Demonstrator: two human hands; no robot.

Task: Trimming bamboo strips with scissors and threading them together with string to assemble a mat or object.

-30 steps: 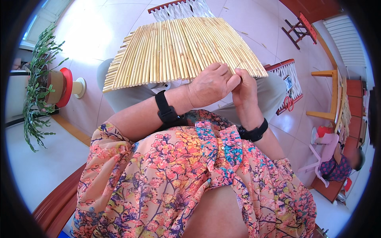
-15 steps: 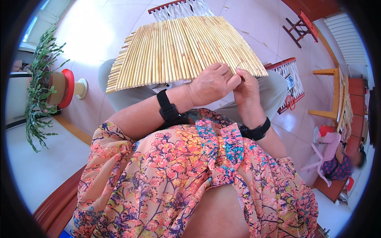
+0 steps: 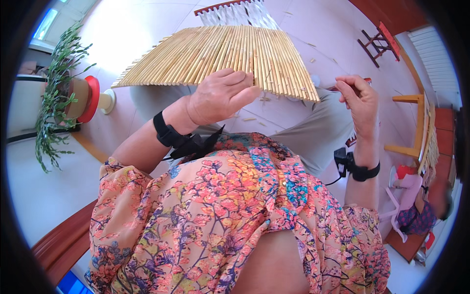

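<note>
A mat of thin pale reeds (image 3: pixel 215 59), laid side by side and bound into a flat sheet, lies across the person's lap and fans out over the tiled floor (image 3: pixel 318 29). The left hand (image 3: pixel 220 95) rests on the mat's near edge, fingers together and slightly curled, fingertips pressing on the reeds rather than clamped round them. The right hand (image 3: pixel 360 100) is raised clear of the mat to its right, thumb and forefinger pinched together; whether they hold a thread or a sliver is too fine to tell. The mat looks light and stiff along the reeds but likely to flex or roll across them, and single reeds could snap or slip out of the binding, so the safest hold seems to be flat on the bound edge, several reeds at once. Loose reed bits (image 3: pixel 254 117) lie below the mat's edge. A potted plant (image 3: pixel 58 98) stands at left, wooden furniture (image 3: pixel 411 122) at right.
</note>
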